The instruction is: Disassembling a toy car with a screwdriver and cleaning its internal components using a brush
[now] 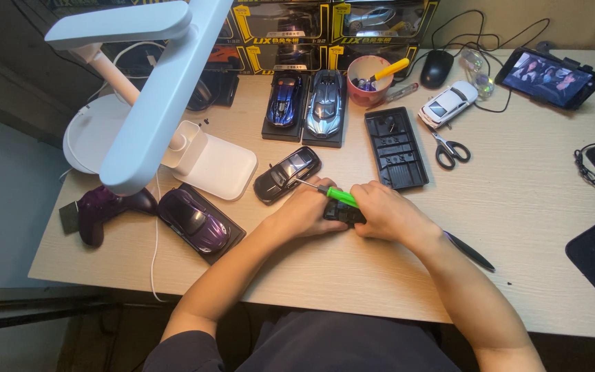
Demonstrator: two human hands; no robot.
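Hands: my left hand (306,210) and right hand (385,212) are both closed round a small black car part (342,212), pinning it to the desk (518,207) so it can't slide
Screwdriver: green-handled screwdriver (330,194) sits between my grips, tip toward the black toy car (287,173)
Desk: pale wood, cluttered with scissors (450,149), black tray (395,147), white lamp (153,83)

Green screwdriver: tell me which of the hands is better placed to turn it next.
Right. The right hand lies by the green screwdriver handle, probably best placed to turn it. The left hand sits beside the small dark part, apparently bracing it on the table.
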